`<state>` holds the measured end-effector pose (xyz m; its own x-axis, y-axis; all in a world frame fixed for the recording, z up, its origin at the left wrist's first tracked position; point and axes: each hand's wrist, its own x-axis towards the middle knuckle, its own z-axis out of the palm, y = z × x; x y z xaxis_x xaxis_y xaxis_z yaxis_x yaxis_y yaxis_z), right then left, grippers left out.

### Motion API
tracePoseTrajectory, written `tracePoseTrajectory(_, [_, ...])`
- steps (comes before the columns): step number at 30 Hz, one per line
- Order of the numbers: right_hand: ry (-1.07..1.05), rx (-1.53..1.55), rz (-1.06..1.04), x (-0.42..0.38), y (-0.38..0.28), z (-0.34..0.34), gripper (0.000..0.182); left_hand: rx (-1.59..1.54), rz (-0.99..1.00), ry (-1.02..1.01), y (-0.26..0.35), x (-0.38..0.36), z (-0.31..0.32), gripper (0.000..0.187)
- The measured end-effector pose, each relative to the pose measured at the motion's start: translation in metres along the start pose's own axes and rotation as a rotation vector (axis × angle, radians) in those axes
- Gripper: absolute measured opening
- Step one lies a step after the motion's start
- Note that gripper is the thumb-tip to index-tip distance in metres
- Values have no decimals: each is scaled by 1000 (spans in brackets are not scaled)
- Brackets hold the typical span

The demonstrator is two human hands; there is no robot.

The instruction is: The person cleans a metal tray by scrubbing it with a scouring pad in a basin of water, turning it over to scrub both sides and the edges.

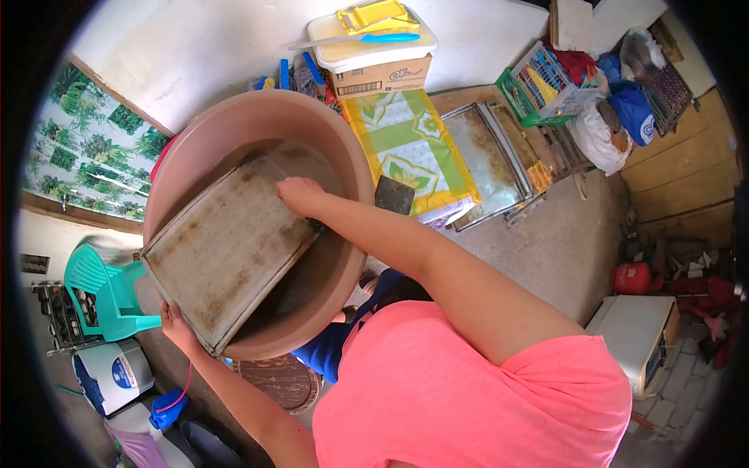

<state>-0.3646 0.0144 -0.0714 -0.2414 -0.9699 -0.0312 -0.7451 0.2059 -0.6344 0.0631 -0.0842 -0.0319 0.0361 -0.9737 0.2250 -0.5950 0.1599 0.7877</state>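
Note:
A worn, brown-stained metal baking tray [234,242] leans tilted inside a large pinkish-brown plastic tub [355,168], its lower left corner sticking out past the rim. My left hand [178,326] grips the tray at that near left edge. On the tray's face, toward its upper right, my right hand [300,195] is closed in a fist and pressed down; whatever may be inside the fingers is hidden. Murky water [300,160] shows in the tub behind the tray.
A patterned cloth-covered table [367,129] bears a carton [386,78] and a lidded tub with a blue-handled knife [390,37]. More metal trays [480,152] lie to its right. A green chair [109,292] stands left; a wooden stool [281,386] sits below the tub.

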Motion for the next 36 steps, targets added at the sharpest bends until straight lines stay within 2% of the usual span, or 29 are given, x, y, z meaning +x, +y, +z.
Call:
tracePoseTrajectory(1, [23,118,33,2,-4,-7,21,22,10,3,1,0,0,44])
tracePoseTrajectory(4, [-18,-35,97,15,-6,-13,32,23,2,3,4,-2,-1,44])
tracePoseTrajectory(7, [12,-181,47,4,-11,-25,56,8,0,8,6,-3,0,43])
tracePoseTrajectory(10, [-7,-300,122,-2,-8,-17,80,23,-9,11,9,-5,-1,43])
tracePoseTrajectory(13, [-206,-350,186,-6,-10,-22,89,13,0,25,2,-4,0,43])
tracePoseTrajectory(19, [-443,-380,189,3,-4,-12,82,59,6,24,9,-6,0,43])
tracePoseTrajectory(25, [-600,-385,156,12,-4,-9,63,-32,-13,12,4,-4,1,43])
tracePoseTrajectory(28, [-717,-403,151,18,0,-2,57,43,18,42,4,-5,1,43])
tracePoseTrajectory(34, [-692,-365,278,22,19,21,69,-15,-6,22,14,-10,2,43])
tracePoseTrajectory(36, [-812,-407,284,19,23,28,69,-61,-37,19,7,-6,3,43])
